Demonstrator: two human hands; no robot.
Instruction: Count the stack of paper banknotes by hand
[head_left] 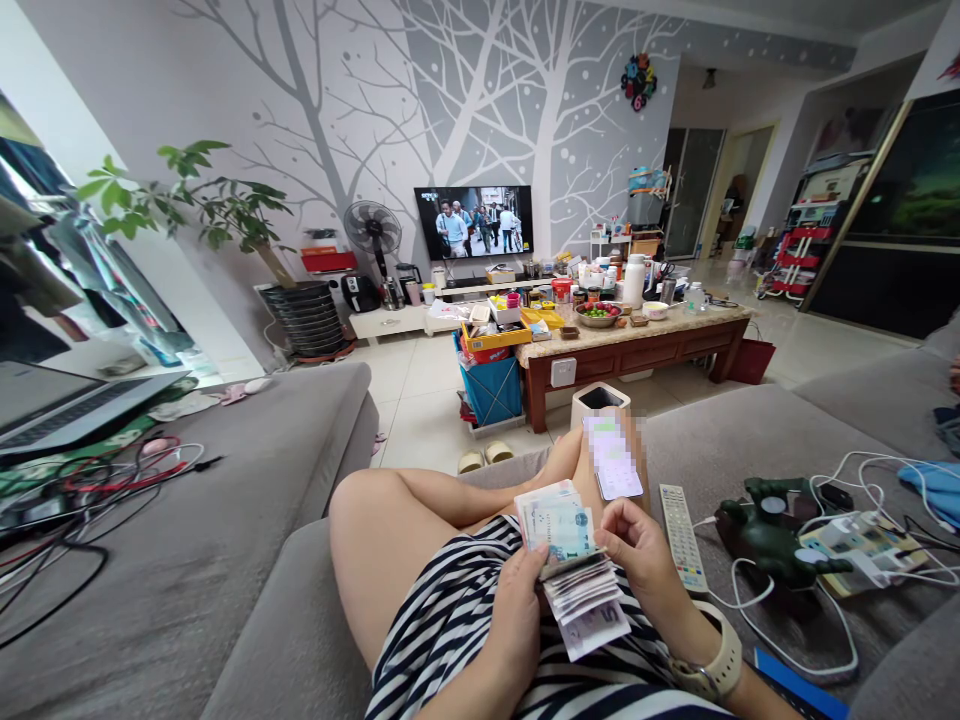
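Here on the grey sofa (150, 610), over striped clothing (442, 630) across the lap, a fan of banknotes (577, 570) sits right between the hands, its long axis slanting down to the right. The left hand (517, 620) curls closed around its left side, the right hand (634, 555) pinches its upper right edge, both equally close. A smartphone (619, 470) stands just beyond.

tv remote (682, 535) on grey sofa (757, 440)
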